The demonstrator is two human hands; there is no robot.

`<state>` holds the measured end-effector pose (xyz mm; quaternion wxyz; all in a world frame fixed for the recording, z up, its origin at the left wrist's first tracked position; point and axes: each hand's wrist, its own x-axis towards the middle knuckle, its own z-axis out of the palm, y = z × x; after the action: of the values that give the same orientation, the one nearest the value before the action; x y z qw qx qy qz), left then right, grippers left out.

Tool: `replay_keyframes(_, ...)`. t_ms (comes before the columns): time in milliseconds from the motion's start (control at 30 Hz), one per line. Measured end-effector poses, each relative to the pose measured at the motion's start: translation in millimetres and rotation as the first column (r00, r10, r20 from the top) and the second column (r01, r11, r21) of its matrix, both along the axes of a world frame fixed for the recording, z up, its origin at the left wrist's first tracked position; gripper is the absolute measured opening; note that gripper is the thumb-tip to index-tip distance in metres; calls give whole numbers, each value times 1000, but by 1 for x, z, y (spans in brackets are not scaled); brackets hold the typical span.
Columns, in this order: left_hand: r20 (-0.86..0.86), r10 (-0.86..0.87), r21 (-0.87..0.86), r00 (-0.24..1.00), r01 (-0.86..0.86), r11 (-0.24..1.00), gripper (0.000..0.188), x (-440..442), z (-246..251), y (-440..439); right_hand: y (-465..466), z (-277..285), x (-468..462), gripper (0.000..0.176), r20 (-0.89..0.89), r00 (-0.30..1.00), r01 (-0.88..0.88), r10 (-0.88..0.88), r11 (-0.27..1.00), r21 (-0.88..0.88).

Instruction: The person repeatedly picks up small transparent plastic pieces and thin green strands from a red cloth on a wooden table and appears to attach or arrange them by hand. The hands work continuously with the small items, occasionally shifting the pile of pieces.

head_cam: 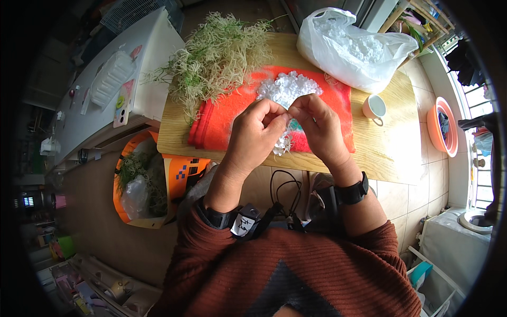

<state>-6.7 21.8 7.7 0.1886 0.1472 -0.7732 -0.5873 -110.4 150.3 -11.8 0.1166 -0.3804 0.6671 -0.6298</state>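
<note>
My left hand and my right hand meet fingertip to fingertip above an orange-red folded cloth. Both pinch the upper end of a small sprig with white petals, which appears to hang below the fingers; the pinched part is mostly hidden. Just beyond the fingertips lies a pile of white artificial petals on the cloth. To the left of the pile is a large bunch of pale green artificial sprigs, partly over the cloth's edge.
A white plastic bag of more petals sits at the wooden table's far right, near a white cup. Left stands a white cabinet with a phone. Below it, an orange bag holds greenery. A pink basin is at right.
</note>
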Motion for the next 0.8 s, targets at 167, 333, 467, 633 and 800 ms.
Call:
replay_keyframes(167, -8, 31, -93, 999, -31, 995, 9, -1, 0, 2, 0, -2, -2, 6, 99, 995, -13, 13, 1000, -3)
replay_keyframes(333, -49, 15, -278, 999, -28, 960, 8, 2, 2, 4, -1, -2, 0, 8, 229, 969, -82, 92, 995, -55)
replay_keyframes(467, -162, 5, -381, 987, -67, 922, 9, 1, -2, 4, -2, -2, 1, 8, 303, 942, -103, 145, 983, -150)
replay_keyframes(633, -44, -13, -4, 999, 13, 1000, 22, -5, -6, -5, -1, 0, -9, 10, 420, 905, -15, 70, 991, -132)
replay_keyframes(800, -125, -162, 79, 979, 172, 982, 26, -2, -17, -9, 0, 1, -16, 14, 627, 773, 43, 96, 978, -202)
